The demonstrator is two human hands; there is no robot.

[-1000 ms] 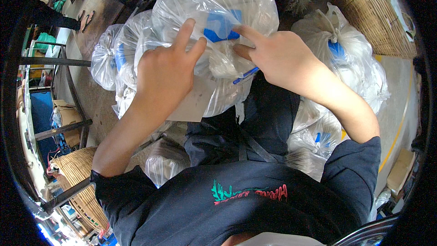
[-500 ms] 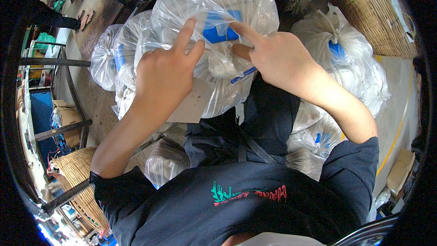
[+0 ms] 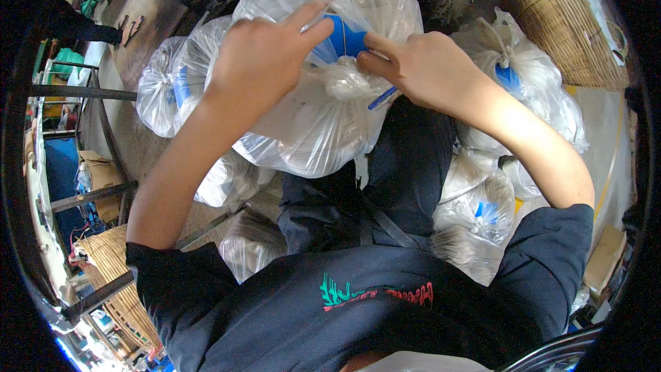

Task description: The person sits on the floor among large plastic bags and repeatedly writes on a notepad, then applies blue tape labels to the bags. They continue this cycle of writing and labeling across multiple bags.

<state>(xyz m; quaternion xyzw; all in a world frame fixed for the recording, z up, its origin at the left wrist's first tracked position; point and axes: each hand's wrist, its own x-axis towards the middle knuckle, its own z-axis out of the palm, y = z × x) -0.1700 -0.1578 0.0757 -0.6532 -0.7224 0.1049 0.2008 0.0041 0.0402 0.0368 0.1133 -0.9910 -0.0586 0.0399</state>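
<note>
A large clear plastic bag (image 3: 323,117) full of white stuff rests on my lap, with a blue piece (image 3: 344,36) showing near its gathered neck. My left hand (image 3: 265,55) lies over the bag's upper left side, its forefinger stretched toward the blue piece. My right hand (image 3: 420,69) pinches the twisted neck (image 3: 348,83) of the bag from the right. A thin blue strip (image 3: 383,98) sticks out just below my right hand.
More filled clear bags lie around me: two at the left (image 3: 165,86), several at the right (image 3: 530,76) and by my right knee (image 3: 482,220). Woven baskets stand at the upper right (image 3: 564,21) and lower left (image 3: 110,269). A metal frame (image 3: 82,89) runs along the left.
Both hands have shifted slightly upward on the bag. My right fingers have closed in on the twisted neck, and my left forefinger reaches farther toward the blue piece.
</note>
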